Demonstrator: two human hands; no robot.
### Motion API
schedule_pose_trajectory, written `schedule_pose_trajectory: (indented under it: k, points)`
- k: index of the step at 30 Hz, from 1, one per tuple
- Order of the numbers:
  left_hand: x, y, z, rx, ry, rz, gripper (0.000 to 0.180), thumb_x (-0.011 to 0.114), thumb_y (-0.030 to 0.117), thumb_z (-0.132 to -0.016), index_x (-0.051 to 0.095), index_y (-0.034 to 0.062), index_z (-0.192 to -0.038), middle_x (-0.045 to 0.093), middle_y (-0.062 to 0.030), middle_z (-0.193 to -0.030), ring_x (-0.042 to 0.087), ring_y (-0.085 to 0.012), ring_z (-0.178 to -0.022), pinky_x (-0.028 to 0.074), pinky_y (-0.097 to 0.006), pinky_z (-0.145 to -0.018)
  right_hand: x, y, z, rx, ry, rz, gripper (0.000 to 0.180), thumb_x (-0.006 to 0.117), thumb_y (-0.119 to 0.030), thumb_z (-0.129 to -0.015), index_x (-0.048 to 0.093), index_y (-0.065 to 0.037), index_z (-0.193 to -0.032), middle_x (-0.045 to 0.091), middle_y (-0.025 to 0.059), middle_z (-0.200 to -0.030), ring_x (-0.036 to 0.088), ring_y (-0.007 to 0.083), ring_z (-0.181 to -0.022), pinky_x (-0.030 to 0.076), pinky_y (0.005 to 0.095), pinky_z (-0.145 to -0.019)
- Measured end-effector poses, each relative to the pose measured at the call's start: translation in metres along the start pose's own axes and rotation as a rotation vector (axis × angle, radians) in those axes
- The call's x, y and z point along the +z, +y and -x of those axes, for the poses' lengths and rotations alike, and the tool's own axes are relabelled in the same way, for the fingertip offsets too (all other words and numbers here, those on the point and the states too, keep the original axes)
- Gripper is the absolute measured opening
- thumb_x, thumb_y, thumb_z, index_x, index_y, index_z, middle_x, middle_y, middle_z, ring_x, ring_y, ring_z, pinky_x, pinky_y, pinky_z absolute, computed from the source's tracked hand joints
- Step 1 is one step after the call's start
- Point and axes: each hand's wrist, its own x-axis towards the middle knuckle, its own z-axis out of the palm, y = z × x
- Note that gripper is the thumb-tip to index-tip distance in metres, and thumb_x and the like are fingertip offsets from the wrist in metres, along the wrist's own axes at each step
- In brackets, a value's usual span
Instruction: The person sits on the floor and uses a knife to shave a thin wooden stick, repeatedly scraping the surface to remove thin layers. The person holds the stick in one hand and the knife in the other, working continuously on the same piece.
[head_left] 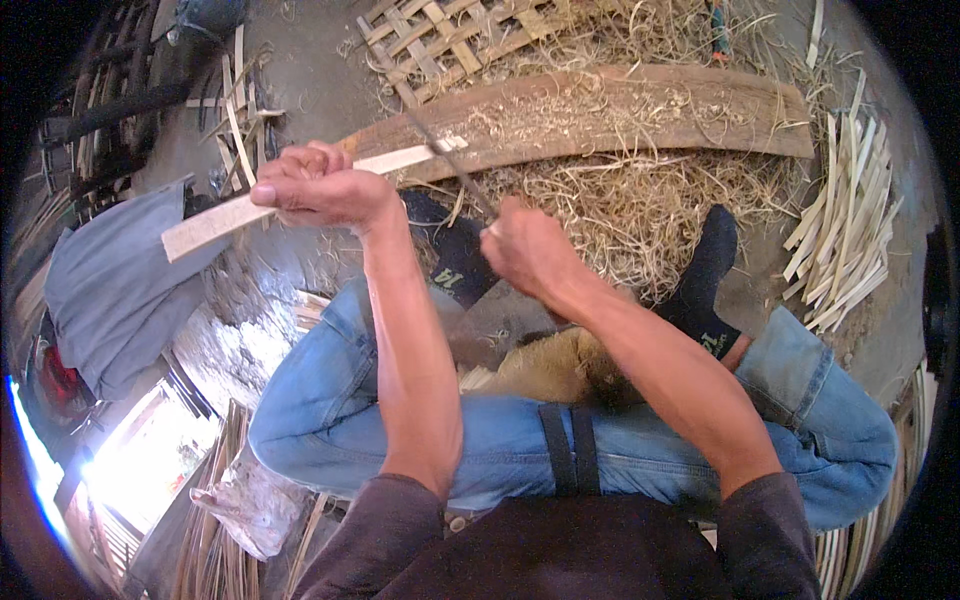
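Observation:
My left hand [325, 190] is closed around a flat, pale strip of wood or bamboo [208, 228]. The strip slants up to the right, its far end over a long wooden board [720, 110]. In my right hand [530, 248], slightly blurred, is a knife whose thin dark blade [470, 183] points up and left. That blade crosses the strip near its far end; whether it bites into it I cannot tell. The knife's handle is hidden in my fist. Curly shavings [640, 215] lie on the board and heap up between my feet.
A bundle of pale split strips [845, 225] lies on the floor at the right. Woven slatwork [440, 40] is beyond the board. At the left are a grey cloth [120, 280] and more loose strips [237, 120]. My crossed legs in jeans [330, 400] frame the near side.

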Motion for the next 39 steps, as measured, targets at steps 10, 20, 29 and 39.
schedule_pose_trajectory:
  k: [10, 20, 29, 39]
  points:
    - [0.008, 0.011, 0.009, 0.057, -0.04, -0.023, 0.055, 0.022, 0.061, -0.1, 0.02, 0.0144, -0.069, 0.022, 0.002, -0.055, 0.023, -0.0084, -0.044, 0.019, -0.023, -0.037, 0.001, -0.004, 0.011, -0.154, 0.017, 0.093, 0.031, 0.055, -0.022, -0.09, 0.051, 0.008, -0.091, 0.063, 0.0265, -0.067, 0.065, 0.0444, -0.067, 0.055, 0.0494, -0.062]
    - [0.015, 0.021, 0.009, 0.025, -0.01, -0.019, 0.057, 0.023, 0.062, -0.099, 0.02, 0.0144, -0.069, 0.022, 0.0024, -0.058, 0.022, -0.0074, -0.047, 0.015, -0.023, -0.038, -0.009, 0.01, -0.008, -0.059, 0.065, 0.066, 0.027, 0.058, -0.016, -0.088, 0.051, 0.01, -0.091, 0.063, 0.0266, -0.066, 0.066, 0.0434, -0.068, 0.055, 0.0477, -0.061]
    - [0.021, 0.021, 0.014, 0.078, -0.073, -0.007, 0.056, 0.026, 0.061, -0.099, 0.021, 0.0147, -0.069, 0.021, 0.0034, -0.056, 0.022, -0.0067, -0.045, 0.016, -0.022, -0.038, -0.01, 0.015, -0.007, -0.079, 0.058, 0.023, 0.024, 0.061, -0.013, -0.086, 0.052, 0.009, -0.093, 0.064, 0.0289, -0.077, 0.065, 0.0459, -0.074, 0.054, 0.0492, -0.066]
    - [0.015, 0.02, 0.019, 0.048, -0.092, -0.031, 0.06, 0.024, 0.069, -0.095, 0.02, 0.0151, -0.07, 0.023, 0.0012, -0.057, 0.023, -0.0086, -0.046, 0.017, -0.025, -0.039, -0.004, -0.019, 0.01, -0.086, 0.066, -0.075, 0.027, 0.059, -0.015, -0.087, 0.049, 0.009, -0.096, 0.063, 0.0294, -0.075, 0.064, 0.0462, -0.075, 0.053, 0.05, -0.066]
